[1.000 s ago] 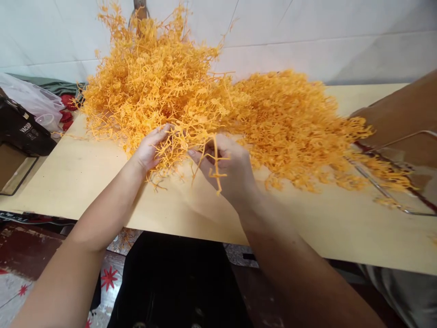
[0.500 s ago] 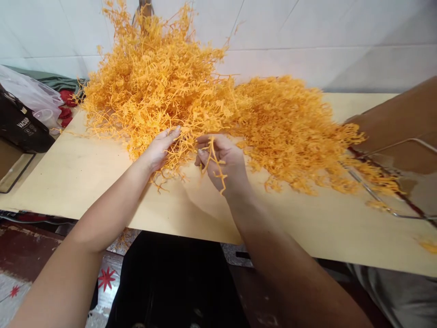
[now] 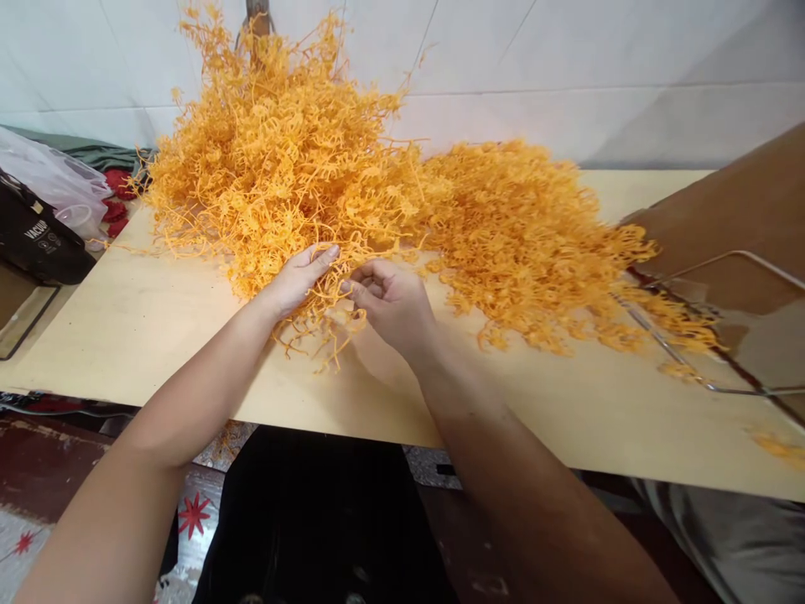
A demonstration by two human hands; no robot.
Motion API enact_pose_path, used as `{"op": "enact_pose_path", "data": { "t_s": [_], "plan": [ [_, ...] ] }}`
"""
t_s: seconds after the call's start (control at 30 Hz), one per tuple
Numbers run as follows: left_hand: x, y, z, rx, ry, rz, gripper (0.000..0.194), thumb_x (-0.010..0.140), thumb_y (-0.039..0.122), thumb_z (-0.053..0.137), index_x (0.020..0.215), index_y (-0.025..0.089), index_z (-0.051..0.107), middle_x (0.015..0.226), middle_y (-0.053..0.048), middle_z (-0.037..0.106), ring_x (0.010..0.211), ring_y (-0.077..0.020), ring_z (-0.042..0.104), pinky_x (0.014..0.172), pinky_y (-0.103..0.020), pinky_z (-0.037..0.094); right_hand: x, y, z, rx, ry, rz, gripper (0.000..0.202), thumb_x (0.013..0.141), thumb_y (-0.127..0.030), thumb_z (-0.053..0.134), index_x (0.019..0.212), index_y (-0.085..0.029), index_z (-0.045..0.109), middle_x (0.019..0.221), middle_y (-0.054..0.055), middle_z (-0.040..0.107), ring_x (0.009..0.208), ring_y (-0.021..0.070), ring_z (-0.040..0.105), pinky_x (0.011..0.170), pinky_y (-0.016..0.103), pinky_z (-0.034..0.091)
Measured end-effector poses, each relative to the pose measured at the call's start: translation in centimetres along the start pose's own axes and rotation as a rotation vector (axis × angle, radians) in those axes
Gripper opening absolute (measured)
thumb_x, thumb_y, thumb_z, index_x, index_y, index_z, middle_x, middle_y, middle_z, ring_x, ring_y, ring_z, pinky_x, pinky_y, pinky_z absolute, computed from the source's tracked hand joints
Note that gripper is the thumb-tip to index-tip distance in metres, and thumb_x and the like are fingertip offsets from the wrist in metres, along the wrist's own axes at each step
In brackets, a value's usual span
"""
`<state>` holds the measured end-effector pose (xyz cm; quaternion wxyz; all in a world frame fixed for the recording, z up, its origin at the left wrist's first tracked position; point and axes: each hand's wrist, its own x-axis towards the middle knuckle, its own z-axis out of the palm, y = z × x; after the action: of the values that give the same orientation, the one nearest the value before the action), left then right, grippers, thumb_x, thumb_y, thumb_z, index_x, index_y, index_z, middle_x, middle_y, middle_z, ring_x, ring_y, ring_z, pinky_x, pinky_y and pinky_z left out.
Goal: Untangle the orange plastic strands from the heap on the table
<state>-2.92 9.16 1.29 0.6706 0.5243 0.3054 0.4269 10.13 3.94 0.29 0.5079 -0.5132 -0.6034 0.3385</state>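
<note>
A large tangled heap of orange, thin-branched plastic-looking sprigs (image 3: 283, 159) rises in front of me against the wall. My left hand (image 3: 300, 278) is at the heap's front edge, thumb up, its fingers closed round a bunch of sprigs and partly hidden by them. Loose branch ends (image 3: 324, 323) dangle below that hand over the table. Just right of it, my right hand (image 3: 399, 304) has thumb and forefinger pinched at the tip of an orange sprig beside the bunch. A second, flatter pile of orange sprigs (image 3: 516, 243) lies to the right.
The pale tabletop (image 3: 163, 335) meets a white tiled wall (image 3: 478, 50). A cardboard box (image 3: 742, 201) and a metal wire frame (image 3: 667, 344) stand right. At left are a black bag (image 3: 38, 231), a clear plastic bag (image 3: 50, 168) and red pieces (image 3: 116, 210).
My right hand has moved slightly left and down, closer to the left hand. The sprig that hung across its palm is no longer there. My left hand stays with the bunch.
</note>
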Motion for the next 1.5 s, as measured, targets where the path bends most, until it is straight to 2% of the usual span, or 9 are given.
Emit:
{"op": "enact_pose_path", "data": {
  "t_s": [0.2,0.4,0.6,0.83,0.93,1.07,1.23,1.4,1.5],
  "plan": [
    [0.0,-0.2,-0.1,0.082,-0.042,0.059,0.022,0.076,0.035,0.062,0.072,0.015,0.053,0.067,0.004,0.051,0.064,-0.0067,0.047,0.068,-0.021,0.039,0.1,0.5,0.0,-0.083,-0.025,0.027,0.020,0.075,-0.037,0.058,0.080,-0.019,0.052,0.055,-0.006,0.040,0.046,0.0063,0.035,0.045,0.023,0.027],
    [0.5,-0.7,0.2,0.172,-0.005,0.050,0.025,0.079,0.032,0.058,0.065,0.016,0.046,0.059,0.005,0.042,0.057,-0.0063,0.037,0.062,-0.020,0.036,-0.3,-0.8,-0.3,-0.160,-0.115,-0.103,0.030,0.077,-0.027,0.049,0.052,-0.019,0.034,0.050,-0.005,0.029,0.048,0.0063,0.028,0.047,0.024,0.024],
    [0.7,-0.7,0.4,0.154,0.054,0.037,0.024,0.085,0.031,0.050,0.067,0.015,0.047,0.062,0.004,0.046,0.062,-0.0069,0.044,0.070,-0.022,0.038,-2.0,-1.7,-0.1,-0.155,-0.044,-0.178,0.036,0.077,-0.030,0.048,0.049,-0.019,0.028,0.048,-0.004,0.029,0.046,0.0059,0.027,0.045,0.023,0.023],
    [0.0,-0.1,-0.7,0.258,-0.252,-0.043,0.039,0.066,0.047,0.068,0.086,0.016,0.055,0.084,-0.001,0.056,0.089,-0.0135,0.053,0.087,-0.028,0.038,-1.6,-0.4,-0.1,-0.004,0.074,0.042,0.035,0.078,-0.039,0.051,0.054,-0.020,0.036,0.048,-0.006,0.027,0.046,0.0066,0.026,0.044,0.024,0.022],
    [-0.1,-0.5,-0.2,0.302,-0.277,-0.006,0.043,0.059,0.042,0.075,0.086,0.016,0.052,0.081,0.002,0.054,0.083,-0.0099,0.052,0.084,-0.026,0.039,-1.5,-0.1,-0.1,0.026,0.114,0.051,0.030,0.078,-0.035,0.051,0.055,-0.019,0.040,0.051,-0.005,0.033,0.050,0.0071,0.030,0.047,0.024,0.026],
    [0.1,-0.9,0.2,0.230,-0.290,0.010,0.037,0.064,0.044,0.070,0.077,0.015,0.052,0.072,0.003,0.053,0.073,-0.0075,0.051,0.078,-0.025,0.041,-1.9,-0.5,-0.1,-0.048,0.102,0.029,0.029,0.078,-0.025,0.048,0.052,-0.019,0.037,0.051,-0.004,0.033,0.049,0.0067,0.030,0.047,0.023,0.025],
    [0.4,-1.1,0.2,0.198,-0.175,0.023,0.022,0.071,0.032,0.066,0.072,0.014,0.054,0.067,0.004,0.053,0.068,-0.0066,0.050,0.075,-0.023,0.041,-1.9,-1.0,-0.2,-0.171,0.032,-0.056,0.037,0.078,-0.026,0.051,0.050,-0.020,0.027,0.047,-0.006,0.022,0.045,0.0053,0.022,0.044,0.024,0.018],
    [0.3,-1.2,1.7,0.240,-0.014,0.012,0.009,0.075,0.011,0.056,0.069,0.013,0.050,0.063,0.005,0.049,0.062,-0.0045,0.045,0.069,-0.019,0.039,-2.1,-0.9,-0.8,-0.404,0.072,-0.214,0.037,0.080,-0.024,0.048,0.050,-0.019,0.026,0.046,-0.006,0.024,0.043,0.0053,0.023,0.045,0.024,0.020],
    [0.4,-1.3,2.5,0.269,0.032,-0.013,0.009,0.076,0.010,0.055,0.069,0.013,0.050,0.065,0.004,0.049,0.064,-0.0049,0.045,0.069,-0.018,0.039,-2.9,-1.4,-0.9,-0.497,0.108,-0.330,0.038,0.081,-0.022,0.047,0.050,-0.019,0.025,0.044,-0.006,0.023,0.042,0.0057,0.023,0.046,0.024,0.021]
  ]
}}
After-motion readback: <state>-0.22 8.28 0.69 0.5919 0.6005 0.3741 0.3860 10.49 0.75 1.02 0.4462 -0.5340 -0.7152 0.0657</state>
